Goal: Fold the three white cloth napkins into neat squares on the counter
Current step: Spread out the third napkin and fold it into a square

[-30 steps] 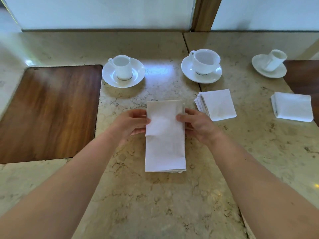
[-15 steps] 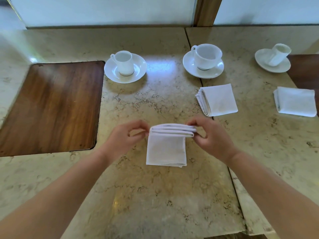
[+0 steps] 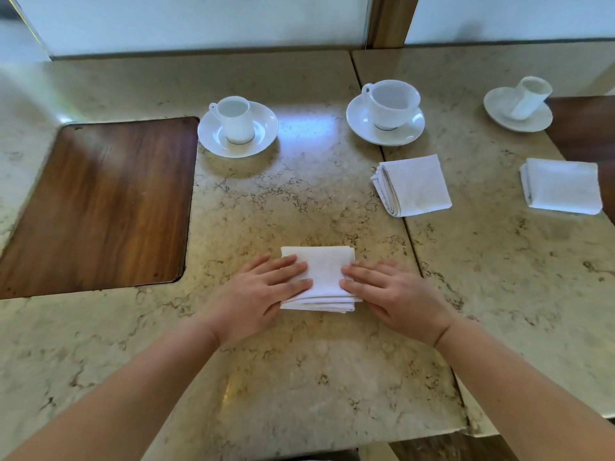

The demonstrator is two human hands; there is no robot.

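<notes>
Hands flat, fingers spread, gripping nothing: left hand (image 3: 266,294) and right hand (image 3: 396,296) press third napkin (image 3: 321,277) at counter (image 3: 299,377) centre. Two folded napkins (image 3: 414,184) lie toward two o'clock. Smooth outward evenly to square edges.

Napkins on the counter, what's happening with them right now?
A person is pressing a folded white napkin flat on the stone counter, with the left hand on its left side and the right hand on its right, palms down. Two more napkins, the middle one and the far right one, already lie folded into squares further right. Three white cups on saucers stand behind them. All three napkins now look folded.
</notes>
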